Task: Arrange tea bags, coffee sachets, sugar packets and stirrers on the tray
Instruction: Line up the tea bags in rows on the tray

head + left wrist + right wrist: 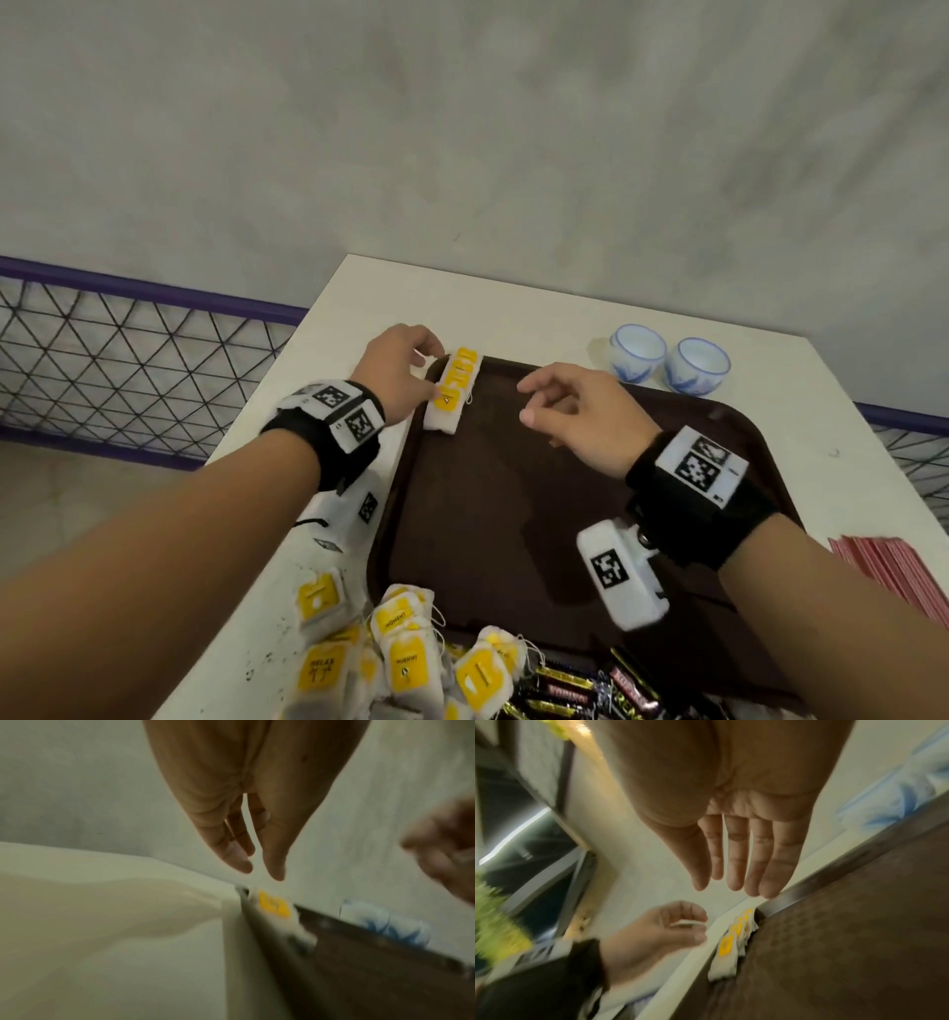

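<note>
A short row of white tea bags with yellow tags [454,390] [273,903] [727,947] lies along the far left edge of the dark brown tray [513,514] [385,973] [859,923]. My left hand [429,375] [262,872] hovers just left of and over that row, fingers loosely bent and holding nothing. My right hand [529,401] [731,888] floats above the tray's far middle, fingers relaxed and empty. A loose heap of tea bags [390,663] sits at the tray's near left corner, with black coffee sachets [580,688] beside it.
Two white-and-blue cups [637,352] [696,365] stand on the white table [513,308] behind the tray. A stack of red packets [893,570] lies at the right edge. A purple-framed wire mesh [128,360] runs left of the table.
</note>
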### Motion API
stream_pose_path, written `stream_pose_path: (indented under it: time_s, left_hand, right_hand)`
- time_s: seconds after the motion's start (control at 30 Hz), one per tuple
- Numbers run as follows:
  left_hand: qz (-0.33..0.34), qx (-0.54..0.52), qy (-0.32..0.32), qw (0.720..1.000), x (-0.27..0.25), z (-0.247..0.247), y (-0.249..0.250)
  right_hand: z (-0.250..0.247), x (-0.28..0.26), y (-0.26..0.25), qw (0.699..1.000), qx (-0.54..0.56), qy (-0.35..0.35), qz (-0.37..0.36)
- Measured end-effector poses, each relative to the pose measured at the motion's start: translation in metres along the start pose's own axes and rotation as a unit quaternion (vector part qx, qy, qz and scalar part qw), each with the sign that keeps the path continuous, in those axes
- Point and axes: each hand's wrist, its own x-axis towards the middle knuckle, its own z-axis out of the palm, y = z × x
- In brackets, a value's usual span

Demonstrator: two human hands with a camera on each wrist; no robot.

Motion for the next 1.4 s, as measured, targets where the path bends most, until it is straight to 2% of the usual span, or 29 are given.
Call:
stream_pose_path:
  time_s: [0.07,0.2,0.27,0.33,0.47,0.63,0.8,1.0,1.2,1.4]
  left_hand:
    - [0.012,-0.003,-0.019,1.000,-0.013,-0.017,0.004]
    - [0.054,0.087,-0.169,0.980,-0.068,-0.043,0.013]
    - [0.088,0.108,-0.233,0.962,-0.108,-0.045,0.018]
    - [0.102,0.105,-0.271,0.951,-0.145,-0.044,0.020]
    - [0.120,0.104,-0.272,0.949,-0.193,-0.033,0.015]
    - [0.075,0.121,-0.222,0.964,-0.218,-0.009,0.012]
    - [0.067,0.126,-0.178,0.974,-0.221,-0.002,0.018]
    - [0.055,0.106,-0.178,0.977,-0.220,-0.001,0.023]
    - [0.049,0.046,-0.211,0.975,-0.219,-0.011,0.023]
    - [0.028,-0.116,-0.180,0.976,-0.199,-0.039,0.027]
  right_hand:
    - [0.002,-0.026,-0.001,0.994,-0.081,-0.066,-0.008]
    - [0.021,-0.078,-0.014,0.951,-0.180,-0.251,-0.018]
    - [0.031,-0.098,-0.023,0.927,-0.221,-0.300,-0.028]
    - [0.039,-0.112,-0.029,0.916,-0.252,-0.310,-0.024]
    - [0.055,-0.132,-0.038,0.915,-0.289,-0.282,0.021]
    - [0.071,-0.134,-0.036,0.931,-0.266,-0.247,0.039]
    - [0.073,-0.139,-0.025,0.972,-0.144,-0.182,0.033]
    - [0.064,-0.140,-0.010,0.990,-0.031,-0.138,0.025]
    - [0.044,-0.132,-0.021,0.985,0.138,-0.105,0.003]
    - [0.029,-0.094,-0.023,0.967,0.255,0.005,0.023]
